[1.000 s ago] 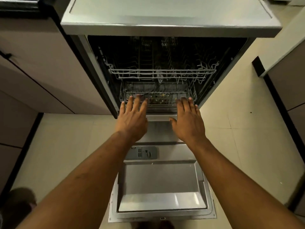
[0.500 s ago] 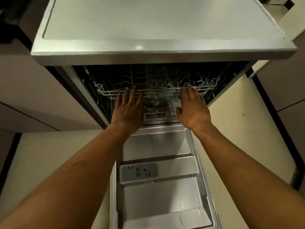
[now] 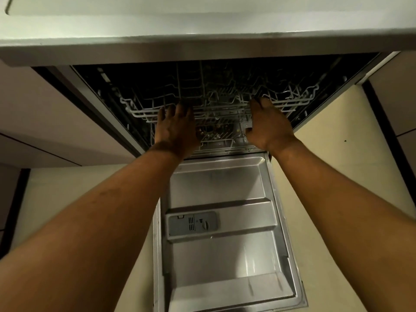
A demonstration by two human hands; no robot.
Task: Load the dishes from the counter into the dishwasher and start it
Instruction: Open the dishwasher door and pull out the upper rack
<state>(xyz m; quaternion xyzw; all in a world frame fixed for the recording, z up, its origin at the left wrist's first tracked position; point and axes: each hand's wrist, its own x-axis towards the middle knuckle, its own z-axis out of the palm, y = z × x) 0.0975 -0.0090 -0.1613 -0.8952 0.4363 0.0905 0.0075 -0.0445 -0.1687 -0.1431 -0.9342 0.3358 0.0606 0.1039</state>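
Dishwasher door [image 3: 225, 176] down flat, lower centre. Left grip [image 3: 175, 129] and right grip [image 3: 269, 124] both on front rail of upper rack [image 3: 220, 109], centre frame; fingers over the wire, can't tell if hooked round it. No dishes in view; worktop [image 3: 202, 23] along top. Judging: loading not begun, start also left

Fingers [image 3: 172, 111] at upper rack [image 3: 139, 114] blurred (grip unclear).

stainless-steel dishwasher [image 3: 225, 183]: door open, flat | white wire upper rack [image 3: 139, 111]: inside, front rail at left grip [image 3: 175, 129] and right grip [image 3: 267, 124]
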